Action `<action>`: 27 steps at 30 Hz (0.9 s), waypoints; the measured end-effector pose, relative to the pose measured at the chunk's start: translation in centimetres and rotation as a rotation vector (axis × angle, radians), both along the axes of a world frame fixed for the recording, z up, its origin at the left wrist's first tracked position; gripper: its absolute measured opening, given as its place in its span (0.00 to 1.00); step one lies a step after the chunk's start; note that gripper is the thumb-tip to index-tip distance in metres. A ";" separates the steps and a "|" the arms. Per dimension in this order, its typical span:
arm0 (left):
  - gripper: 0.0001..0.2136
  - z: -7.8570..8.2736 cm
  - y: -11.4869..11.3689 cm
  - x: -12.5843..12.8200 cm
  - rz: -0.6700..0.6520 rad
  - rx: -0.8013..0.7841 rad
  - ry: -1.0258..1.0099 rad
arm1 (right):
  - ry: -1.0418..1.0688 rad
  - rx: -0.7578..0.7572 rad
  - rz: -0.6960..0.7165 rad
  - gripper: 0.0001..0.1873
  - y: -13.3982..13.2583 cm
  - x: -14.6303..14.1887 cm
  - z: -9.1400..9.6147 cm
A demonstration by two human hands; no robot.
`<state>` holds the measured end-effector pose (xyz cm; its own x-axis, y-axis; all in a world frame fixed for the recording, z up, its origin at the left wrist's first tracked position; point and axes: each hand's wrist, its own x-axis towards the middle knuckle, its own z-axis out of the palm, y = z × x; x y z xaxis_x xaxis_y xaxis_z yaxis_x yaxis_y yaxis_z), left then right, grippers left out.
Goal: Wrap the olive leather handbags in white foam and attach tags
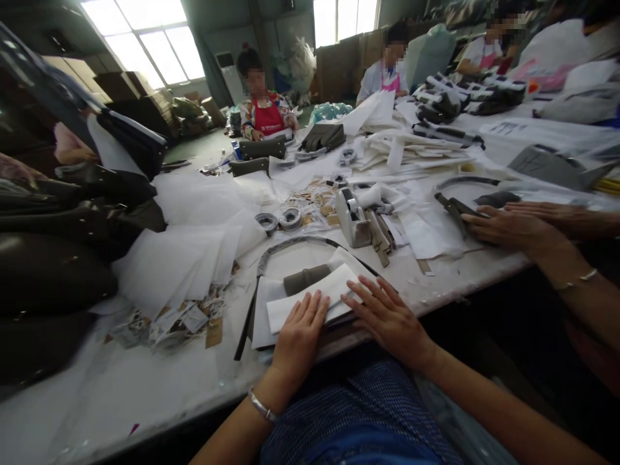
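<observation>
My left hand (300, 332) lies flat, fingers stretched out, on a folded white paper sheet (317, 294) at the near edge of the table. My right hand (387, 316) rests flat beside it on the same sheet, fingers spread. Under the paper lies a grey bag (304, 279) whose rolled part shows above the sheet. Its long strap (295, 242) arcs over it. Neither hand holds anything.
A tape dispenser (352, 218) stands behind the bag, with tape rolls (281, 221) to its left. White tissue sheets (194, 252) and dark bags (53, 271) pile up at left. A co-worker's hands (504, 226) press on another strap at right. Other people sit at the far side.
</observation>
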<state>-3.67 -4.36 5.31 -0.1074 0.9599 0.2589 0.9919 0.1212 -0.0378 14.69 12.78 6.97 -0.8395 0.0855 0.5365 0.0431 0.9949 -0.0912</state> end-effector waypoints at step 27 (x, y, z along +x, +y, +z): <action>0.33 -2.4 1.8 2.3 0.142 0.200 0.102 | 0.350 -1.549 -0.497 0.39 -1.3 1.9 -3.7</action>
